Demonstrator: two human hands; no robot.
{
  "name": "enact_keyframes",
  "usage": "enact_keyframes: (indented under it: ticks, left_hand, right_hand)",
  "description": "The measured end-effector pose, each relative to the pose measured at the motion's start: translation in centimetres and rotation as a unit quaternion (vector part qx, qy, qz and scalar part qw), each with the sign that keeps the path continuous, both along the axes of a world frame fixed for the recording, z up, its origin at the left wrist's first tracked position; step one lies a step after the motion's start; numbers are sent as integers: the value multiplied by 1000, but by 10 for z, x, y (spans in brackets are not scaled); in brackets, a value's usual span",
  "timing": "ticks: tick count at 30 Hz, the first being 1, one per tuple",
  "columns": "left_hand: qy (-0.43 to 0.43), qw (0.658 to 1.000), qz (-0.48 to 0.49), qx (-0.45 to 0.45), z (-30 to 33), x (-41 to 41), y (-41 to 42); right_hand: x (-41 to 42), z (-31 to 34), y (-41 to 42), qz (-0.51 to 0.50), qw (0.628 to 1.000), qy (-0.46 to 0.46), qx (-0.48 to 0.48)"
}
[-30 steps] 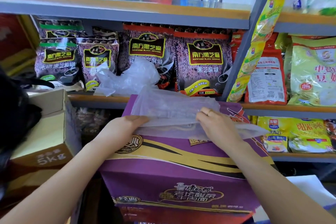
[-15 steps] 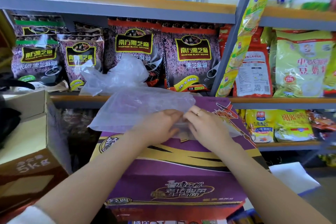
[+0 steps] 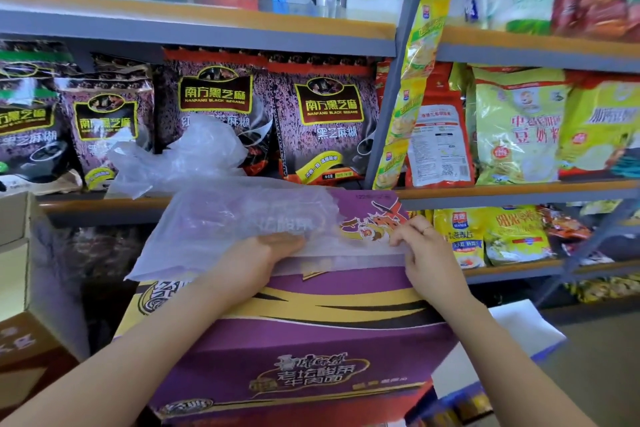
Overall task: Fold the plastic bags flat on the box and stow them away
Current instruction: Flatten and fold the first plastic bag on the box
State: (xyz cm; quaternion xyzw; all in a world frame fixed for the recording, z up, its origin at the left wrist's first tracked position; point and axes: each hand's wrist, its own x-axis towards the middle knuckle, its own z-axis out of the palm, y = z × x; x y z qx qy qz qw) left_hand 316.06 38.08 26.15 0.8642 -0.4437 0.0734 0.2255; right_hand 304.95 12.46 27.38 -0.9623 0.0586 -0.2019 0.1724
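Two hands have moved apart since half a second ago, when they met in the middle of the bag. Now the left hand [image 3: 256,260] lies flat on the clear plastic bag [image 3: 242,218], its fingers [image 3: 287,240] pressed together and pushing the bag down. The right hand [image 3: 427,253] has slid out to the bag's right end, and its fingers [image 3: 403,234] pinch the thin edge there. The bag looks longer and flatter than before. It lies on top of the purple noodle box [image 3: 311,340], and its left part hangs past the box's side.

Another crumpled clear bag [image 3: 194,156] sits on the shelf [image 3: 104,206] behind the box, just as before. That shelf also holds black sesame packs [image 3: 325,121]. Yellow soy milk powder packs [image 3: 519,128] fill the shelf to the right. An open cardboard box [image 3: 38,288] stands at the left; I cannot tell what is in it.
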Motion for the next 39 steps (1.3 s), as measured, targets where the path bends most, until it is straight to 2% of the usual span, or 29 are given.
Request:
enact_keyframes:
  ticks: [2, 4, 5, 7, 9, 11, 12, 15, 17, 19, 21, 24, 26, 28, 29, 32, 34, 36, 38, 39]
  left_hand:
    - [-43, 999, -24, 23, -3, -4, 2]
    - [-68, 996, -45, 30, -8, -8, 4]
    - [-57, 996, -55, 32, -6, -13, 4]
    - [22, 996, -81, 15, 0, -24, 3]
    - [95, 992, -81, -22, 9, -30, 4]
    - [117, 991, 12, -61, 9, -24, 13]
    - [103, 990, 82, -45, 8, -21, 21]
    - [63, 955, 267, 112, -1, -14, 42]
    - [92, 934, 309, 153, 0, -15, 52]
    - [130, 927, 313, 160, 4, -17, 61]
    - [153, 925, 306, 163, 12, -18, 68]
    - [109, 944, 293, 107, 26, -5, 78]
    - [54, 957, 285, 22, 37, 12, 79]
    - [18, 961, 275, -14, 46, 38, 78]
    - [27, 962, 273, -18, 48, 56, 79]
    - [126, 948, 289, -34, 49, 106, 82]
    - [168, 935, 308, -56, 45, 135, 81]
    - [208, 920, 331, -40, 40, 159, 78]
    - [288, 891, 349, -36, 32, 183, 76]
    - [341, 871, 348, -67, 27, 193, 75]
  right_hand:
    - [-5, 5, 11, -10, 995, 73, -70]
    - [-9, 12, 31, 22, 989, 66, -131]
    - [-8, 17, 45, 63, 988, 45, -133]
    - [0, 22, 72, 156, 981, 32, -106]
    - [11, 17, 90, 202, 970, 99, -95]
    - [18, 4, 91, 196, 957, 178, -115]
    - [20, -1, 88, 187, 953, 205, -124]
    - [19, -4, 77, 150, 952, 241, -115]
    - [16, -2, 71, 103, 954, 259, -113]
    - [16, 0, 71, 61, 955, 268, -107]
    - [22, 4, 79, 39, 969, 219, -108]
    - [40, 18, 106, 80, 983, 127, -108]
    - [62, 26, 123, 141, 977, 134, -93]
    - [90, 32, 135, 177, 968, 154, -87]
    - [105, 35, 138, 186, 966, 161, -82]
    - [145, 37, 141, 181, 967, 166, -66]
    - [166, 37, 140, 166, 971, 159, -58]
    - [182, 36, 139, 155, 973, 161, -62]
    - [193, 33, 137, 146, 972, 171, -63]
    - [198, 30, 136, 140, 973, 172, -56]
